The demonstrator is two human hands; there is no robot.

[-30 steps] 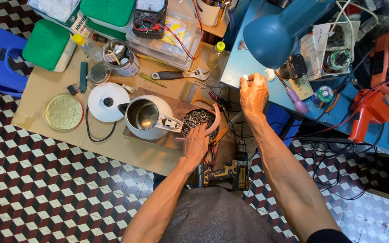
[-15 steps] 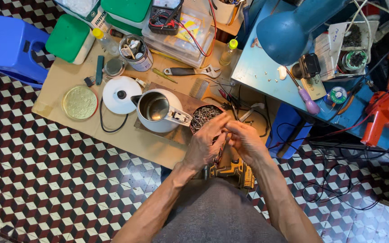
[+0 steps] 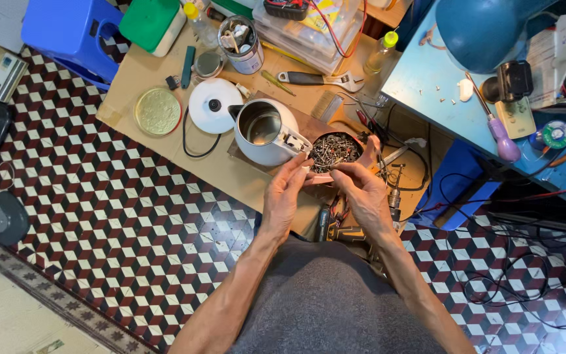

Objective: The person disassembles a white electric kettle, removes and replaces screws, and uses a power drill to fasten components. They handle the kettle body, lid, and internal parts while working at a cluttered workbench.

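Left hand (image 3: 287, 190) and right hand (image 3: 359, 190) raised together over the near edge of the cardboard (image 3: 165, 147), fingertips pinching a small pale part (image 3: 321, 177) between them. Part flat, pinkish, detail too small to tell. Just beyond: screw bowl (image 3: 333, 152), open kettle (image 3: 266, 133).

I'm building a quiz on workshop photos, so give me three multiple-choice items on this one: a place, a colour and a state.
1. Where is the round bowl of screws?
A. right of the steel kettle body
B. on the blue stool
C. on the tiled floor

2. What colour is the desk lamp's shade?
A. red
B. blue
C. white

3. How is the kettle?
A. lid shut
B. tipped over
C. open, upright

Answers:
1 A: the bowl sits on the cardboard right of the kettle, above the left hand and right hand.
2 B: the shade is blue.
3 C: its bare inside shows from above.
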